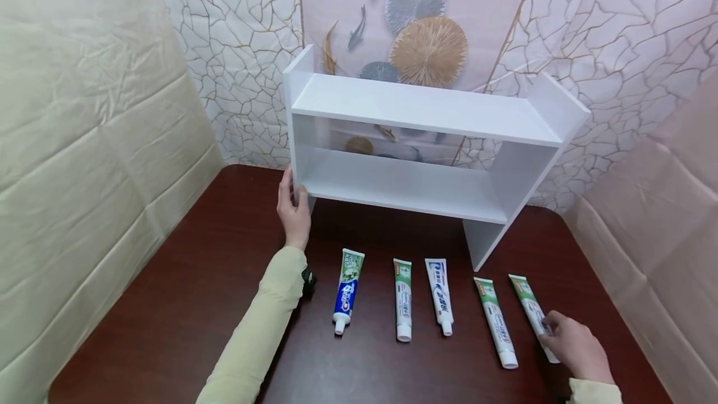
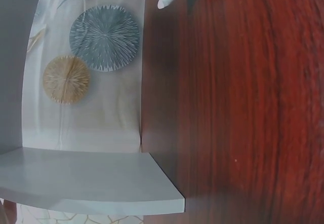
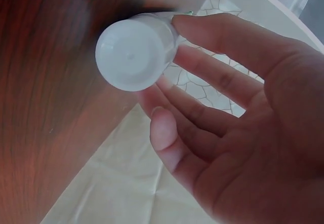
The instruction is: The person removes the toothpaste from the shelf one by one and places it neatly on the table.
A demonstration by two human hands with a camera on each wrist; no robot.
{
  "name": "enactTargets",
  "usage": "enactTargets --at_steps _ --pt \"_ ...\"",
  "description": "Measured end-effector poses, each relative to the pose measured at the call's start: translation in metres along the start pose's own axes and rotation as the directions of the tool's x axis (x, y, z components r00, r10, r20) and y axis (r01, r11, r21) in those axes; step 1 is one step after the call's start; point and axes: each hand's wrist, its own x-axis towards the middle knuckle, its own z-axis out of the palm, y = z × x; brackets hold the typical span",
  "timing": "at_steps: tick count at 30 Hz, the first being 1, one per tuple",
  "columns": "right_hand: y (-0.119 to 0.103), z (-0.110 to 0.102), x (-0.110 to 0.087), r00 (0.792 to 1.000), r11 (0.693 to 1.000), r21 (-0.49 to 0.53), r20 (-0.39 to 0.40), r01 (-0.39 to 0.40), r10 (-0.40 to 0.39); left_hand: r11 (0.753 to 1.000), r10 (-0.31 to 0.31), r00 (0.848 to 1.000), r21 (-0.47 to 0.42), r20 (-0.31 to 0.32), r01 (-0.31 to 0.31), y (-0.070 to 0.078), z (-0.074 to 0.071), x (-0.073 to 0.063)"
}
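Observation:
On the left, my left hand holds the lower side panel of a white two-tier shelf, thumb in front and fingers along the outer side. The left wrist view shows the shelf panel, with only a sliver of that hand at the corner. At the far right, my right hand grips the rightmost toothpaste tube, green and white, lying on the table. Seen from the right wrist, thumb and fingers close around the tube near its white cap.
Several other tubes lie in a row before the shelf: a blue-green toothpaste, a green-white one, a blue-white one and another green-white one. A dark wood table carries everything. Cloth-covered walls flank it.

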Motion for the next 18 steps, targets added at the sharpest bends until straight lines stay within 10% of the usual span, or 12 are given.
enactTargets --at_steps 8,18 --pt "0.001 0.003 -0.003 1.000 1.000 -0.015 -0.006 0.011 -0.011 1.000 -0.022 0.999 0.000 0.023 0.022 0.012 -0.006 -0.004" --pt "-0.002 0.001 -0.002 0.997 0.998 -0.035 -0.066 0.046 -0.049 0.999 -0.007 0.999 0.045 0.048 0.005 -0.012 -0.014 0.002"
